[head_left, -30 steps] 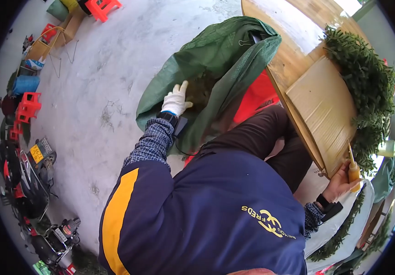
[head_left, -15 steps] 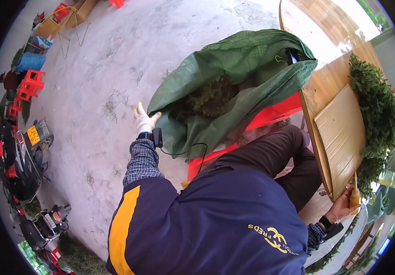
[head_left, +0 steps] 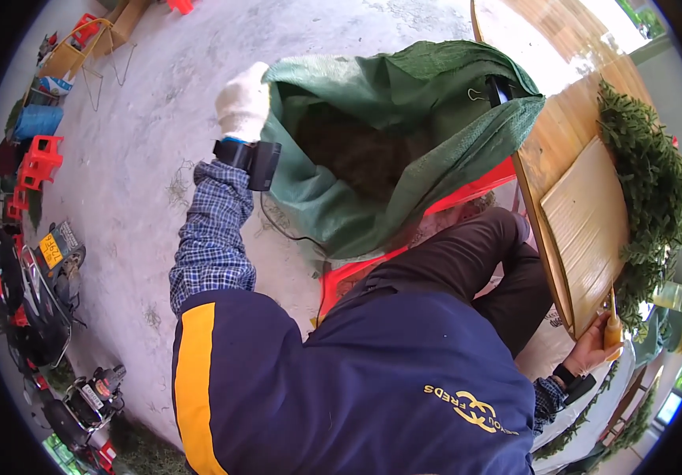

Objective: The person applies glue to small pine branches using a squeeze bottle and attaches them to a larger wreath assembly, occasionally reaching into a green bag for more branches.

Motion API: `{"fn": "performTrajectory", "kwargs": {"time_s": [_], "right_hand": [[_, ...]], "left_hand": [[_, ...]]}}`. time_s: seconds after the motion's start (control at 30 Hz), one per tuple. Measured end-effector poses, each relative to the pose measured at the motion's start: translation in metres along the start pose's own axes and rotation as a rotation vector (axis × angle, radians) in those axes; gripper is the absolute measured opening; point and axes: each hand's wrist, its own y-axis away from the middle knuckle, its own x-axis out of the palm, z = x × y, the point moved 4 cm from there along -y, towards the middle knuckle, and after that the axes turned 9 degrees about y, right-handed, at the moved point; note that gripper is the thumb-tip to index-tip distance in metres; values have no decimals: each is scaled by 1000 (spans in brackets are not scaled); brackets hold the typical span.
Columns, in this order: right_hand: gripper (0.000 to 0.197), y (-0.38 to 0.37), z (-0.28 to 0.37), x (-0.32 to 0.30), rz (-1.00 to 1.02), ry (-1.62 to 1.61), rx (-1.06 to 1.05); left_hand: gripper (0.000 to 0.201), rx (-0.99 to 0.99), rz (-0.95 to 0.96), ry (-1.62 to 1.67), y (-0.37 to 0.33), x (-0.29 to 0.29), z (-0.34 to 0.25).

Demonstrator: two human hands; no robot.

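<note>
My left hand (head_left: 244,101), in a white knit glove, is closed on the left rim of a large green woven sack (head_left: 321,218). The sack's mouth gapes wide, and its inside is dark, with brownish-green loose material I cannot make out clearly. Its far right rim hangs at the table edge by a black binder clip (head_left: 478,94). My bare right hand (head_left: 592,348) rests at the near corner of the wooden table (head_left: 562,150), fingers wrapped round a thin pointed tool with an orange-yellow handle (head_left: 613,332). A flat cardboard sheet (head_left: 586,226) lies beside it on the table.
A thick green artificial garland (head_left: 653,206) runs along the table's right side. Under the sack is a red plastic stool (head_left: 467,192). Parked motorbikes (head_left: 40,293), red stools (head_left: 40,161) and a blue bucket (head_left: 38,120) line the left. Green needle scraps litter the pale floor.
My left hand has moved forward, lifting and pulling the sack's left rim so the mouth stands wider. The sack's contents look darker and lower. My right hand stays at the table corner with its tool.
</note>
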Motion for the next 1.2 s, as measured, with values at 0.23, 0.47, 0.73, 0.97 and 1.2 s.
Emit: {"fn": "performTrajectory", "kwargs": {"time_s": [0.23, 0.47, 0.73, 0.97, 1.2], "right_hand": [[59, -2, 4, -8, 6, 8, -15], [59, -2, 2, -5, -32, 39, -16], [51, 15, 4, -10, 163, -151, 26], [38, 31, -22, 3, 57, -204, -62], [39, 55, -18, 40, 24, -373, -14]], "left_hand": [[18, -114, -126, 134, -14, -17, 12], [23, -329, 162, -31, 32, 47, 71], [54, -105, 611, -67, 13, 23, 105], [41, -82, 471, 234, -61, -59, 16], [36, 258, 451, 244, -180, -182, -101]]}}
